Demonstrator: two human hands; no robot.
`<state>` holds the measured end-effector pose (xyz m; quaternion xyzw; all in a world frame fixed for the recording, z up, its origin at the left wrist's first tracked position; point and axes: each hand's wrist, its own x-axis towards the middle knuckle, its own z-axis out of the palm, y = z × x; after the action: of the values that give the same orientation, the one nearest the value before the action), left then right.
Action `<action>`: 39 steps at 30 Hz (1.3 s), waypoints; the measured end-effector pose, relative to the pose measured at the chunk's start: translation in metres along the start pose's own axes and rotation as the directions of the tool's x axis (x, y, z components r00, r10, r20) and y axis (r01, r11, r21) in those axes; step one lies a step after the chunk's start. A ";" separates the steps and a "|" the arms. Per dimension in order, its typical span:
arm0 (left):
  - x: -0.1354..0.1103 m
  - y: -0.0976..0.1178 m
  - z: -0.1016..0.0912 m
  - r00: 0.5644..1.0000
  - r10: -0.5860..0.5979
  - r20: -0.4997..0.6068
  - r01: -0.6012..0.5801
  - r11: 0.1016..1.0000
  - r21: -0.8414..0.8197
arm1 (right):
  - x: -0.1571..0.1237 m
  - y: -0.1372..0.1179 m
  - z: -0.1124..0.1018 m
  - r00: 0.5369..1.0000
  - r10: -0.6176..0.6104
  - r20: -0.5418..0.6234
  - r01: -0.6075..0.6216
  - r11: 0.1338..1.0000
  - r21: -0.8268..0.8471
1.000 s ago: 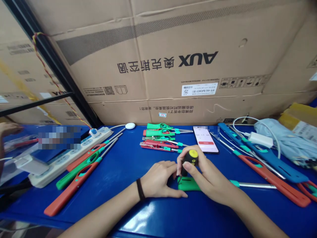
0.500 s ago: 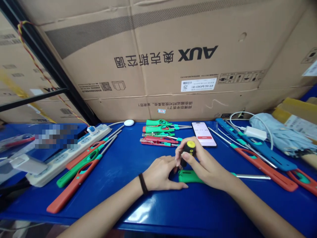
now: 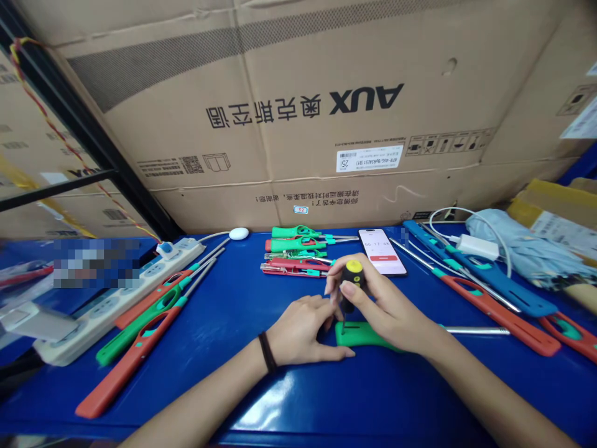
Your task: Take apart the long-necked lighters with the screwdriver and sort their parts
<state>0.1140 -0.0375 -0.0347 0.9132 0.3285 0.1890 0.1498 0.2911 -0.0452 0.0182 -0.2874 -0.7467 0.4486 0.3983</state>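
A green long-nosed lighter lies flat on the blue table, its metal tube pointing right. My left hand rests on the table with curled fingers pressed against the lighter's left end. A black screwdriver with a yellow cap stands upright in my right hand, whose fingers are wrapped round the handle. The screwdriver's tip is set down on the green body near its left end.
More lighters lie about: red and green ones at left beside a white power strip, a small pile behind, blue and red ones at right. A phone, a charger and a cardboard box wall stand behind.
The hands, screwdriver and green lighter keep the same grip. The view has tilted and shifted a little, so everything sits slightly higher and to the left.
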 end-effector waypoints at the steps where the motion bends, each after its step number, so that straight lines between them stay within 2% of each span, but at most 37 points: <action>1: 0.000 0.000 0.001 1.000 -0.002 -0.003 0.002 1.000 -0.004 | -0.001 0.001 0.001 1.000 0.003 -0.010 -0.003 0.999 0.041; 3: 0.000 -0.001 0.001 1.000 -0.005 -0.008 0.005 1.000 -0.003 | -0.002 0.002 0.004 0.999 0.017 -0.029 -0.012 0.984 0.180; 6: 0.000 0.000 0.002 1.000 -0.003 -0.025 0.003 1.000 -0.006 | -0.002 0.006 0.012 0.997 0.018 -0.074 0.017 0.893 0.449; 9: 0.000 0.000 0.002 0.999 0.004 -0.052 -0.004 1.000 -0.003 | -0.002 0.010 0.017 0.996 0.012 -0.089 0.041 0.820 0.571; 14: 0.000 0.001 0.002 0.998 0.000 -0.063 0.001 1.000 0.016 | -0.001 0.008 0.016 0.996 0.041 -0.081 0.015 0.809 0.588; 19: -0.001 0.000 0.003 0.999 0.002 -0.045 -0.005 0.997 -0.072 | 0.000 0.005 0.019 0.995 0.089 -0.053 -0.032 0.748 0.663; 22: -0.002 -0.002 0.003 1.000 0.012 -0.028 -0.015 0.995 -0.094 | -0.002 0.006 0.020 0.992 0.084 -0.094 0.005 0.720 0.694; 28: -0.002 -0.001 0.003 1.000 0.001 -0.024 -0.003 0.997 -0.082 | -0.001 0.009 0.018 0.992 0.093 -0.079 -0.020 0.763 0.646; 34: -0.003 -0.003 0.002 1.000 0.001 0.002 -0.001 0.995 -0.103 | 0.000 0.005 0.020 0.993 0.080 -0.091 0.011 0.685 0.728; 39: -0.002 -0.003 0.002 1.000 -0.002 0.025 0.004 0.995 -0.098 | 0.001 0.001 0.018 0.990 0.135 -0.050 -0.053 0.661 0.749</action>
<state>0.1118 -0.0373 -0.0383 0.9065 0.3184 0.1933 0.1986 0.2754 -0.0523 0.0126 -0.1601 -0.4612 0.7192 0.4943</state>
